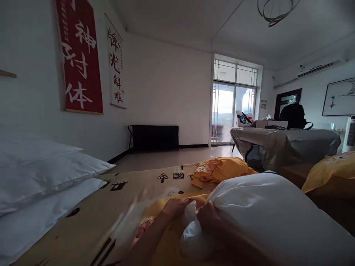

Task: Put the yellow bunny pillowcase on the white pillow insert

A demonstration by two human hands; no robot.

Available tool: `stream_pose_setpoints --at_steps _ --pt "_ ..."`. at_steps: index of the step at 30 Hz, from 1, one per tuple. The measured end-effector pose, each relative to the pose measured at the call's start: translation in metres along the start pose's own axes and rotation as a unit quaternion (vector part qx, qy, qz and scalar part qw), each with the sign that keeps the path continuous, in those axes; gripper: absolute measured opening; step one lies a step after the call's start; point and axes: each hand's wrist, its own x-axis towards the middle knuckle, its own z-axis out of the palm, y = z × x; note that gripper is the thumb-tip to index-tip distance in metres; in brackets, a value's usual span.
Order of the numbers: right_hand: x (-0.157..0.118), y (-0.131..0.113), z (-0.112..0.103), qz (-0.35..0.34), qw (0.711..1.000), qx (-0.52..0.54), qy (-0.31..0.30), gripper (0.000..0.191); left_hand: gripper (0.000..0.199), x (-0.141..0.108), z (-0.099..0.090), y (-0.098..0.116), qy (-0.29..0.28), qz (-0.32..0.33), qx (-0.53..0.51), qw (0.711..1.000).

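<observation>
In the head view a plump white pillow point(260, 207) lies at the lower right. My right hand point(208, 217) is closed on its near left end, where the white cloth bunches up. A yellow pillowcase point(155, 210) with a pink patch lies flat under both hands. Its far edge is pinched by my left hand point(175, 208), whose fingers are closed beside a bulging white corner point(190, 211) of the pillow. Fingertips of both hands are partly hidden in the folds.
White pillows point(55, 170) are stacked at the left on a printed beige sheet point(133, 195). A crumpled yellow pillowcase point(224, 170) lies beyond my hands, and another yellow pillow point(331, 173) is at the far right. Behind stands a plastic-covered table point(299, 142) with a black bag point(292, 116).
</observation>
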Motion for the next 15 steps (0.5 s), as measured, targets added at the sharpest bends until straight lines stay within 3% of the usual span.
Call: stream_pose_setpoints --at_steps 3,7,11,15 --pt "-0.004 -0.006 0.008 -0.012 1.0 0.008 0.014 0.028 0.048 0.009 -0.008 -0.003 0.026 -0.005 -0.005 1.0" --pt "0.007 0.001 0.011 -0.01 1.0 0.027 0.003 0.021 0.054 0.015 -0.019 0.004 0.047 -0.029 -0.005 0.998" --pt "0.024 0.014 0.013 -0.009 0.999 0.041 0.007 0.022 0.057 0.002 -0.023 0.021 0.069 -0.072 0.006 0.995" --pt "0.027 0.018 0.016 -0.034 0.998 0.057 0.008 0.023 0.042 -0.015 -0.021 0.029 0.104 -0.161 -0.002 0.981"
